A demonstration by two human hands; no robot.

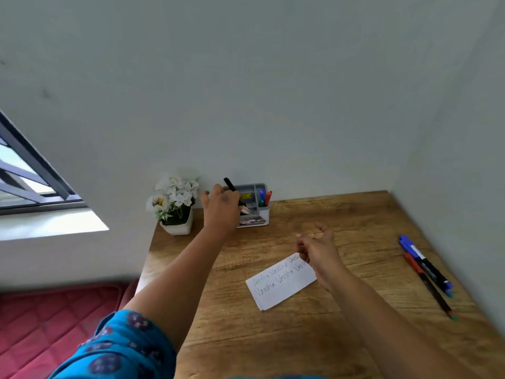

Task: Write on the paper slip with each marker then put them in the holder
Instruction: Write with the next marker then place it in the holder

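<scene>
Marker, black (231, 188), is gripped in left hand (222, 207) at frame centre, right over holder (260, 214) by back wall. Long axis tilted, top end leaning upper left, lower end hidden behind hand, seems pointed down-right into holder's compartments. Holder already has blue, red, green markers (264, 197) in its right section. Right hand (318, 250) hovers above paper slip (281, 281), fingers loosely curled, holding nothing. Slip has several written lines. Remaining markers (426, 272) lie right side of desk (341, 337), well apart from left hand; right hand nearer, prob. takes next one. Flower pot (175, 206) just left of holder, bump risk.
</scene>
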